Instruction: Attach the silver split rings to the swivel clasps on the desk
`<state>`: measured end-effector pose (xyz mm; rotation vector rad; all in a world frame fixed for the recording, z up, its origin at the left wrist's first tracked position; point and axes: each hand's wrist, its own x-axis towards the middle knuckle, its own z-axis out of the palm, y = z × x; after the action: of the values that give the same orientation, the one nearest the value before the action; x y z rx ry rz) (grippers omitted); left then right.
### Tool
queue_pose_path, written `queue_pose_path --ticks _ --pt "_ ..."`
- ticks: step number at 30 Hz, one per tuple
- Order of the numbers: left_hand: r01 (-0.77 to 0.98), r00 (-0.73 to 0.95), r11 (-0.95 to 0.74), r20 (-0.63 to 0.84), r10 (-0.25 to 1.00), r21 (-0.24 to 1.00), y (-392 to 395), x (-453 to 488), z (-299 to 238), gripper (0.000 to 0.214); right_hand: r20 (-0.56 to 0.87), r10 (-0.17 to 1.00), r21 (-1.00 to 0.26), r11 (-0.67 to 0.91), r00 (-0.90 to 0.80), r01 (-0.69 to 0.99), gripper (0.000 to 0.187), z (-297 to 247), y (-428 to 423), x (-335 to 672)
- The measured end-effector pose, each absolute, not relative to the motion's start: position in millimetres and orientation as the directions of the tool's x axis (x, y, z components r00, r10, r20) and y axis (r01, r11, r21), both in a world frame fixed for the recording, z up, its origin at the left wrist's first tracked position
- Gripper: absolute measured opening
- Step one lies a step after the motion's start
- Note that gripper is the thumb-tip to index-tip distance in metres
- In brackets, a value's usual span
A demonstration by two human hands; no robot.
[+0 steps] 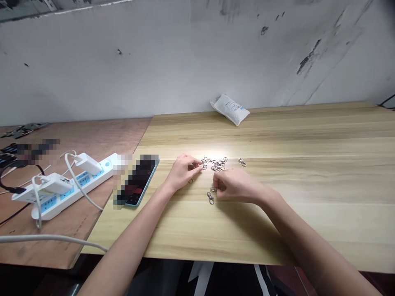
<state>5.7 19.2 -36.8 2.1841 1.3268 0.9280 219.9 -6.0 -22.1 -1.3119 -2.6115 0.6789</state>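
Note:
A small heap of silver metal clasps and rings (216, 163) lies on the light wooden table (277, 197). My left hand (183, 172) rests at the heap's left edge, fingers pinched on a small ring or clasp. My right hand (234, 185) sits just below the heap, fingers curled and pinched on a clasp, with one silver swivel clasp (210, 199) lying or hanging at its fingertips. A single loose clasp (242, 162) lies to the right of the heap.
A phone (138, 181) lies at the table's left edge. On the darker board to the left a white power strip (64, 187) holds chargers and cables. A white packet (230, 108) lies against the wall at the back.

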Motion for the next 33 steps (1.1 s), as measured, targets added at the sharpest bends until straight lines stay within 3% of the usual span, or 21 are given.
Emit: queue_pose_path --ticks 8,13,20,26,30,33 --pt "0.514 0.292 -0.452 0.346 0.892 0.729 22 5 -41 0.009 -0.103 0.785 -0.454 0.509 -0.611 0.731 0.008 -22 -5 222" --pt "0.51 0.256 -0.425 0.339 0.905 0.748 22 6 -40 0.013 0.008 0.8 -0.472 0.532 -0.6 0.703 0.006 -21 -4 220" --pt "0.554 0.311 -0.499 0.39 0.867 0.667 22 4 -40 0.013 0.17 0.869 -0.708 0.436 -0.465 0.555 0.023 -25 6 220" --pt "0.565 0.284 -0.472 0.377 0.881 0.677 20 6 -36 0.009 0.11 0.925 -0.937 0.218 -0.363 0.273 0.02 -34 10 216" --pt "0.526 0.283 -0.468 0.373 0.884 0.71 19 7 -35 0.009 0.059 0.941 -0.987 0.105 -0.333 0.123 0.024 -39 11 214" --pt "0.513 0.282 -0.466 0.372 0.885 0.721 19 7 -38 0.01 0.092 0.951 -0.99 0.119 -0.294 0.077 0.026 -40 11 212"
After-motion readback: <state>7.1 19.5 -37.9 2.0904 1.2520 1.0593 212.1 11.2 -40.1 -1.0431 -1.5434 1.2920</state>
